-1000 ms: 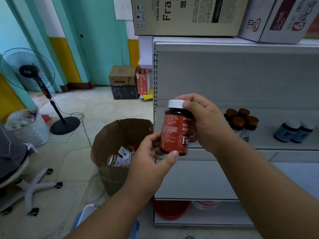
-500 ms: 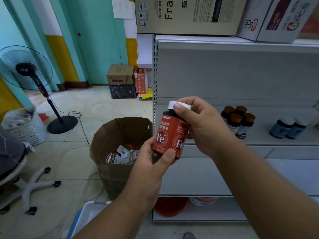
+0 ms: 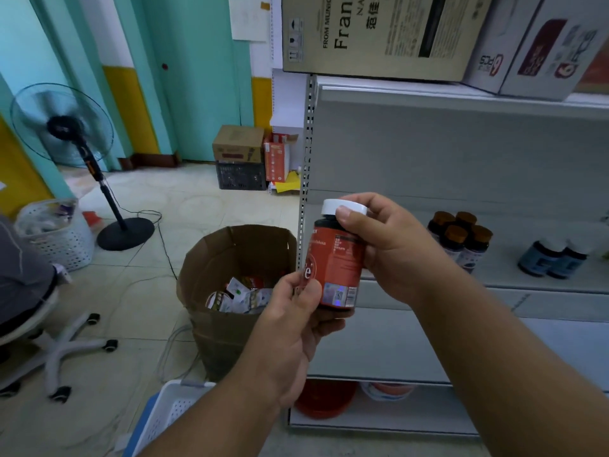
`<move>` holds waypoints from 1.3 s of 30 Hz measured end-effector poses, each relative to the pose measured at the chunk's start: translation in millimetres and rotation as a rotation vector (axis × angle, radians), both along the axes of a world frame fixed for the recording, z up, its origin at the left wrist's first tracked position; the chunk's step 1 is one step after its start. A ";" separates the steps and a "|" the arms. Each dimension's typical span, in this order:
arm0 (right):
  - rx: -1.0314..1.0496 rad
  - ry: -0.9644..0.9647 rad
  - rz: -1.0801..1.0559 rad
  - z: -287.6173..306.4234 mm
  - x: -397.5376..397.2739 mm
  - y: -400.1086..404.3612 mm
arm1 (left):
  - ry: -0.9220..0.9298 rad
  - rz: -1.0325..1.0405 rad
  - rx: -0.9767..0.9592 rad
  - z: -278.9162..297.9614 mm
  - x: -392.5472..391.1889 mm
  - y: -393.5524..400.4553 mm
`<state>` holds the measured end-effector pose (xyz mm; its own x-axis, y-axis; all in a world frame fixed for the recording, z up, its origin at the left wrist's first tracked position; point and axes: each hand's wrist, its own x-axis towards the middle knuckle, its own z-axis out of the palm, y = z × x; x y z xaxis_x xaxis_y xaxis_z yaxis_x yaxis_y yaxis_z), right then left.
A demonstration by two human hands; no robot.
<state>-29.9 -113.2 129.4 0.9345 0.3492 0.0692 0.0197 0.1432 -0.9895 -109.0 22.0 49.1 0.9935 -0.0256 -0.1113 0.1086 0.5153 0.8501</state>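
Observation:
A dark bottle with a red label and a white cap [image 3: 339,258] is held upright in front of the grey shelf unit [image 3: 461,159]. My right hand [image 3: 392,249] grips its cap and upper side, thumb across the cap's edge. My left hand [image 3: 296,324] cups the bottle's lower end, its thumb over the label. The label's barcode side faces me.
On the shelf board stand several brown-capped bottles [image 3: 461,239] and two blue-labelled bottles [image 3: 553,258]. An open cardboard box [image 3: 230,291] of small packets sits on the floor left of the shelf. A standing fan [image 3: 66,127], a white basket [image 3: 56,232] and a chair base [image 3: 59,351] are further left.
The bottle has been turned in my hands: the Fe logo has swung to the left and the barcode side now faces me. My left thumb has slid up over the label.

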 end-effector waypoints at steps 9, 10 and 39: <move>0.031 0.072 0.092 -7.7 4.0 -4.6 | 0.069 -0.106 -0.093 -4.8 -2.8 5.8; 0.010 0.050 0.072 -7.3 3.9 -3.7 | 0.057 -0.087 -0.052 -4.5 -2.3 5.9; -0.178 -0.087 -0.159 5.9 -18.6 15.5 | -0.156 -0.086 0.374 -3.1 1.8 26.0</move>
<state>-48.5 -97.7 135.3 0.9719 0.2120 0.1021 0.1140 -0.0446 -0.9925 -107.2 47.9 46.0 0.9951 -0.0958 0.0226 -0.0068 0.1625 0.9867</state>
